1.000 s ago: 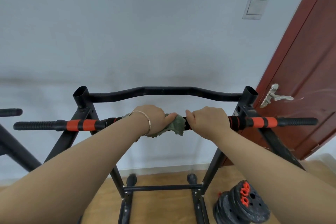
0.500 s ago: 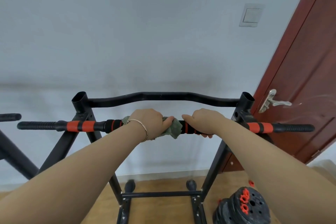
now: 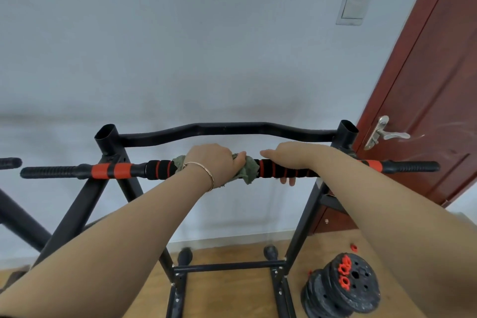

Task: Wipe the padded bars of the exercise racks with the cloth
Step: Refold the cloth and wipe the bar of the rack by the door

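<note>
A black exercise rack [image 3: 77,204] stands before a grey wall, carrying a horizontal padded bar [image 3: 160,169] with black foam and orange bands. My left hand [image 3: 214,162], with a bracelet on the wrist, grips a green cloth [image 3: 249,169] wrapped around the middle of the bar. Just to its right, my right hand [image 3: 291,159] holds the bare padded bar, fingers curled under it. A curved black top bar [image 3: 227,129] runs behind both hands.
A red-brown door [image 3: 426,100] with a metal handle [image 3: 382,134] stands at the right. Stacked black weight plates [image 3: 343,292] with orange collars lie on the wooden floor at lower right. Part of another rack [image 3: 15,217] shows at the left edge.
The view has shifted slightly, so the bar sits lower in the frame. My right hand has moved a little to the right, baring the padding between it and the cloth. My left hand stays on the cloth.
</note>
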A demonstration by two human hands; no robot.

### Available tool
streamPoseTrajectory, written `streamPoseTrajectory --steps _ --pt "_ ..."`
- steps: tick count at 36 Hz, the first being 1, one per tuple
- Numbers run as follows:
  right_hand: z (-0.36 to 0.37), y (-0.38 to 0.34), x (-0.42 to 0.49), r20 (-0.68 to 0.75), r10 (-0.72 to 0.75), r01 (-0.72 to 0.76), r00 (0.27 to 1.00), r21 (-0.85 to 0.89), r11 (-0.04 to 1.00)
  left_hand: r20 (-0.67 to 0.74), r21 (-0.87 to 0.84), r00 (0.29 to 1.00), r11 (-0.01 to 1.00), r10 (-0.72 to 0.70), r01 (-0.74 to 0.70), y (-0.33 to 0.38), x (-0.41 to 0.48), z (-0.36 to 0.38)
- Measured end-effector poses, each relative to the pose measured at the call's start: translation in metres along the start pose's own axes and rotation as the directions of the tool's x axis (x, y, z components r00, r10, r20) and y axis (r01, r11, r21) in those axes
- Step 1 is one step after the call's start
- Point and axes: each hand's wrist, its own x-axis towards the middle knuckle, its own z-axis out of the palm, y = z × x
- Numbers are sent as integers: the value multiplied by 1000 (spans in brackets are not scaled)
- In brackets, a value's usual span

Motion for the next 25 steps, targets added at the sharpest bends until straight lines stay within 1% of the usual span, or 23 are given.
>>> streamPoseTrajectory --steps 2,4,6,10,11,12,13,14,15,16,17,18,19,20,21,22,23,24,25 --pt "-1 -2 1 81 32 -34 996 22 999 -19 -5 1000 1000 -11 11 -1 -2 2" --pt "1 -3 2 64 44 -47 997 53 997 -4 -2 1000 1000 0 0 -1 -2 -1" --pt "7 -2 0 -28 24 -23 999 20 1000 38 -16 999 1000 23 -23 1 -2 -6" --pt "14 -4 -2 -216 -49 14 975 -162 987 144 -38 989 999 39 -34 0 2 -13" --pt "15 -4 -3 -249 -74 17 966 -221 975 160 -33 987 999 31 -26 1 4 -14" --pt "18 -1 -3 -312 -121 25 942 -295 955 170 -26 985 999 30 -26 4 6 -15" --pt "24 3 -3 -400 -202 30 894 -396 918 169 -16 985 999 42 -40 8 8 -15" --pt "33 8 -4 -495 -291 6 819 -499 867 148 9 987 998 59 -61 12 8 -13" --pt "43 11 -8 -578 -344 -20 740 -531 847 112 42 991 996 71 -76 14 8 -11" --pt "53 14 -11 -642 -364 -27 674 -515 857 76 71 994 994 73 -79 16 6 -8" --pt "59 18 -11 -691 -378 -18 616 -492 871 44 97 996 992 72 -76 16 3 -5" --pt "61 20 -9 -712 -401 -18 576 -502 865 21 117 997 990 77 -79 15 3 -2" --pt "60 19 -8 -689 -414 -12 595 -523 853 20 135 996 987 87 -89 13 3 0" --pt "52 15 -7 -649 -406 -14 643 -541 841 38 145 995 984 97 -102 12 4 0" --pt "41 11 -4 -603 -322 -12 730 -482 876 58 145 993 983 103 -110 12 6 -2" --pt "29 8 -3 -501 -209 2 840 -382 924 67 147 991 982 113 -122 11 8 -3" --pt "17 5 -2 -352 -87 -5 932 -252 968 67 153 989 978 132 -141 11 9 -5" --pt "7 2 -1 -198 -5 -23 980 -140 990 65 158 987 975 149 -158 11 9 -6" --pt "0 -1 -1 -81 21 -26 997 -66 997 57 160 986 973 158 -165 10 9 -6"
